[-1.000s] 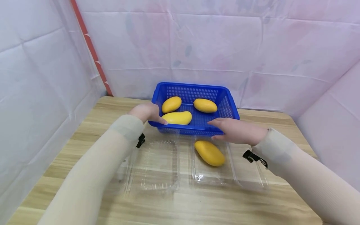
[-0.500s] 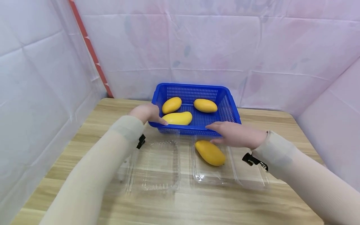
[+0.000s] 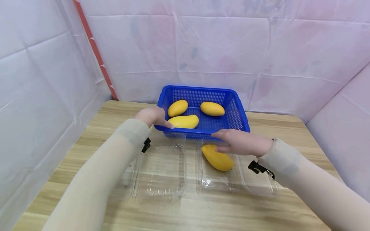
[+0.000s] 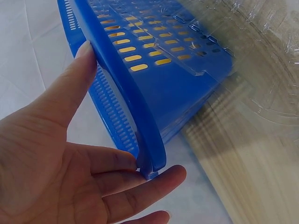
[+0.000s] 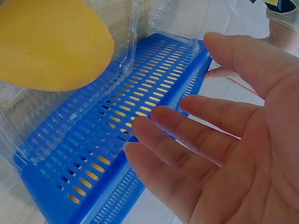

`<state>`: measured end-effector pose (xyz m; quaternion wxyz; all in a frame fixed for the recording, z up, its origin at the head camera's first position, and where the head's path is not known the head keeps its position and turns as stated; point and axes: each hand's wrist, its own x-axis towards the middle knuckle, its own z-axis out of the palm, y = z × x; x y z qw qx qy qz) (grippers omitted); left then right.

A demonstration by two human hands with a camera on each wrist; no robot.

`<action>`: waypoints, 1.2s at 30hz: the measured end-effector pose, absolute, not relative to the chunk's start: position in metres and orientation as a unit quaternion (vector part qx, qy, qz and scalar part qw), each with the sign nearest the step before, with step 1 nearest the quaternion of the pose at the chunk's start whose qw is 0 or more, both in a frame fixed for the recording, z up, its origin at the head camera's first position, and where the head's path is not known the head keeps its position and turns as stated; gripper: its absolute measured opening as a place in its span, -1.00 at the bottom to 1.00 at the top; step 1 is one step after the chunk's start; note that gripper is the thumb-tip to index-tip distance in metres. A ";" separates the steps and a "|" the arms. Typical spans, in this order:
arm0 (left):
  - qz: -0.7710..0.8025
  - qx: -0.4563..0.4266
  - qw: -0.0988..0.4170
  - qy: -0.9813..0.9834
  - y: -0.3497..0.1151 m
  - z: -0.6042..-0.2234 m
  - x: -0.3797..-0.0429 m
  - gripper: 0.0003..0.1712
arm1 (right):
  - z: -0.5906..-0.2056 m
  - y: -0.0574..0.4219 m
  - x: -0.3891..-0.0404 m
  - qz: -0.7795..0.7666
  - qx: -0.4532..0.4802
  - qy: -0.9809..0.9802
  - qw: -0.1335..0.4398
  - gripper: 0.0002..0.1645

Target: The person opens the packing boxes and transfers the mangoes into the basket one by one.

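My left hand (image 3: 151, 116) holds the front left corner of a blue plastic basket (image 3: 203, 131). In the left wrist view its thumb (image 4: 80, 63) lies on the rim while the fingertips touch the corner. Inside the basket are three yellow mangoes, including a curved mango (image 3: 184, 122) by the near wall. My right hand (image 3: 244, 141), fingers extended, hovers at the basket's front rim. Below it, another mango (image 3: 221, 161) lies in a clear plastic clamshell container (image 3: 215, 183), partly covered by the thumb in the head view.
A second clear clamshell (image 3: 166, 173) sits opened on the left of the wooden table (image 3: 202, 213), with no fruit in it. Pale fabric walls (image 3: 219, 48) rise behind and at both sides. A black clip (image 3: 261, 169) hangs below the right wrist.
My right hand has come down and slightly toward me, from over the basket's front rim to above the mango in the container. The left hand stays on the basket corner.
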<state>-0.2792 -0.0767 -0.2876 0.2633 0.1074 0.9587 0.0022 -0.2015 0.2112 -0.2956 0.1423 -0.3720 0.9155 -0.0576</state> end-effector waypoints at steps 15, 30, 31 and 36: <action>0.000 0.107 0.261 0.959 -0.076 -0.286 -0.278 -0.06 | -0.303 0.210 -0.201 -0.064 -0.361 0.916 0.163 -0.38; -0.001 0.105 0.263 0.959 -0.076 -0.287 -0.279 -0.04 | -0.314 0.211 -0.201 -0.091 -0.365 0.907 0.190 -0.39; 0.000 0.104 0.264 0.959 -0.076 -0.287 -0.280 -0.03 | -0.315 0.212 -0.200 -0.090 -0.369 0.906 0.189 -0.39; 0.004 0.100 0.264 0.959 -0.077 -0.288 -0.279 -0.01 | -0.319 0.213 -0.198 -0.073 -0.367 0.908 0.188 -0.37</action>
